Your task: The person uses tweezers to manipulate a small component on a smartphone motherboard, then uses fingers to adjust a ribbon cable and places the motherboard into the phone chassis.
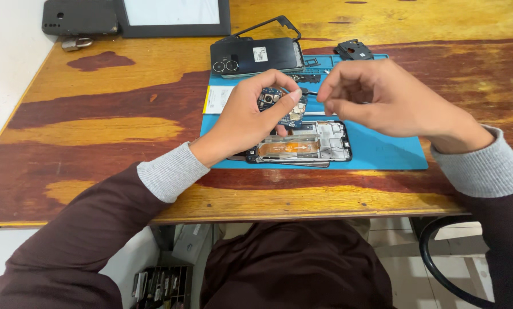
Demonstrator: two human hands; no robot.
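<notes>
Bright, even light falls from above, giving soft shadows just under the left hand and right hand. Beyond them the varnished wooden table shows mild sheen. Focus is sharp; edges bend slightly.

The left hand covers most of the small circuit board and the left end of the opened phone. The right hand hides part of the blue mat behind it; whether it pinches anything is unclear. At the far edge, the dark frame and a phone case are cut off.
</notes>
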